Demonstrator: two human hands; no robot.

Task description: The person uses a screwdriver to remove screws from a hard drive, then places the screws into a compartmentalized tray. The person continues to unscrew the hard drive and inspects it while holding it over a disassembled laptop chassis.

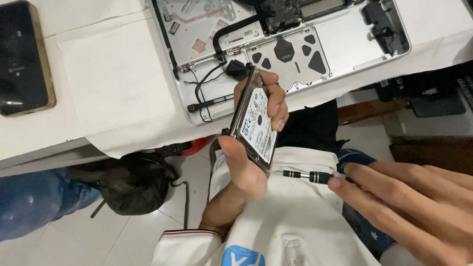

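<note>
My left hand (246, 162) grips a small laptop hard drive (257, 123) by its edges, holding it tilted above my lap with its white label facing right. My right hand (404, 197) pinches a thin black screwdriver (305, 176) between its fingertips. The screwdriver lies level, and its tip touches the lower side edge of the drive. Behind the drive, an opened silver laptop (340, 42) lies bottom-up on the white table (113, 83), showing its inner parts and loose black cables (207, 83).
A dark phone (22, 56) rests at the table's left edge. Under the table sit a black bag (133, 182) and a blue object (34, 202) on the tiled floor. Brown boxes (433, 148) stand at the right.
</note>
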